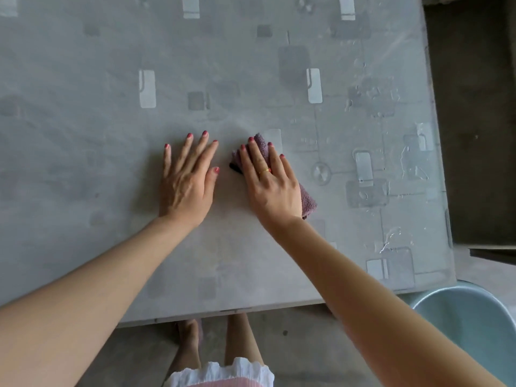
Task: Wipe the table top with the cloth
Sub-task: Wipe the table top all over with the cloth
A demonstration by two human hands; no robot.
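Note:
A grey table top [111,152] with a pattern of pale and dark rectangles fills most of the head view. A folded mauve cloth [307,202] lies on it right of centre. My right hand [272,185] presses flat on the cloth with straight, spread fingers, and the cloth shows past the fingertips and beside the wrist. My left hand [187,182] rests flat on the bare table just left of the cloth, fingers straight and spread, holding nothing.
Wet streaks and droplets glisten on the right part of the table. A pale blue basin [474,322] stands on the floor past the table's near right corner. The table's near edge runs just above my legs. Dark floor lies beyond the right edge.

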